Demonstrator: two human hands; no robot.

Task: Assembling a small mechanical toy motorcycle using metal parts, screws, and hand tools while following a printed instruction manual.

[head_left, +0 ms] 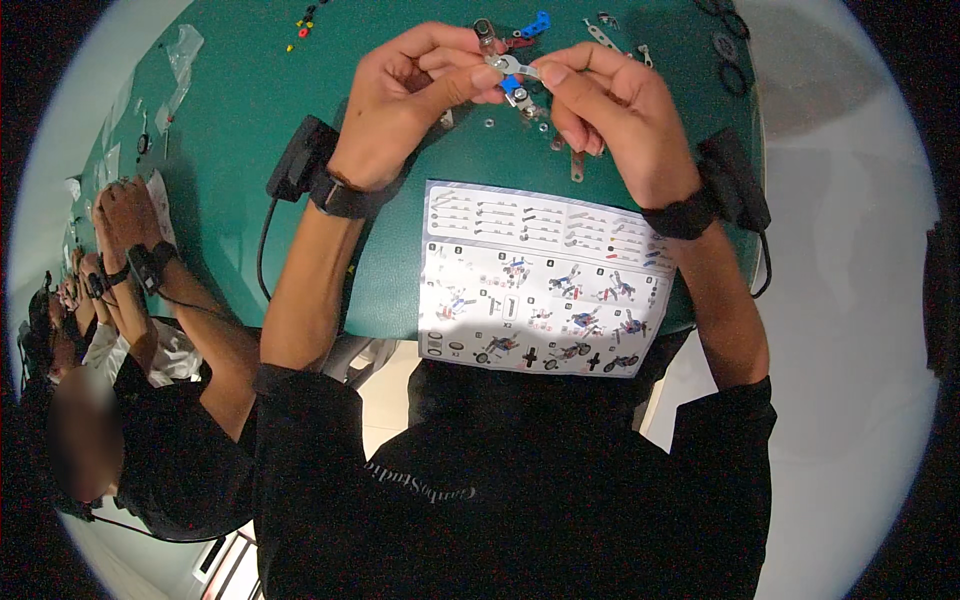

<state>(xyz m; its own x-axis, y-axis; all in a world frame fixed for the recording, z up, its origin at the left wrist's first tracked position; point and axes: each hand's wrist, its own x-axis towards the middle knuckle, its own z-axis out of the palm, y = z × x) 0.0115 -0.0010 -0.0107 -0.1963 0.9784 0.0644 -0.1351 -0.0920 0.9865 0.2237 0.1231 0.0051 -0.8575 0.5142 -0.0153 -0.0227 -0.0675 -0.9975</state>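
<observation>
Above the green table, my left hand (415, 90) is closed on a small model assembly (513, 88) of blue and silver metal pieces with bolts. My right hand (605, 100) pinches the tail of a small flat silver spanner (517, 68), whose head lies against the assembly beside my left thumb. My fingers partly hide the assembly. A blue bracket (538, 24) lies just beyond my hands. A perforated metal strip (577, 167) rests below my right fingers, and a loose nut (489, 123) sits on the table between my hands.
A printed instruction sheet (545, 285) lies at the table's near edge. Black rubber rings (733, 75) are at the far right, small coloured parts (303, 32) at the far left. Clear plastic bags (180, 65) lie left. Other people's hands (130, 215) work along the left side.
</observation>
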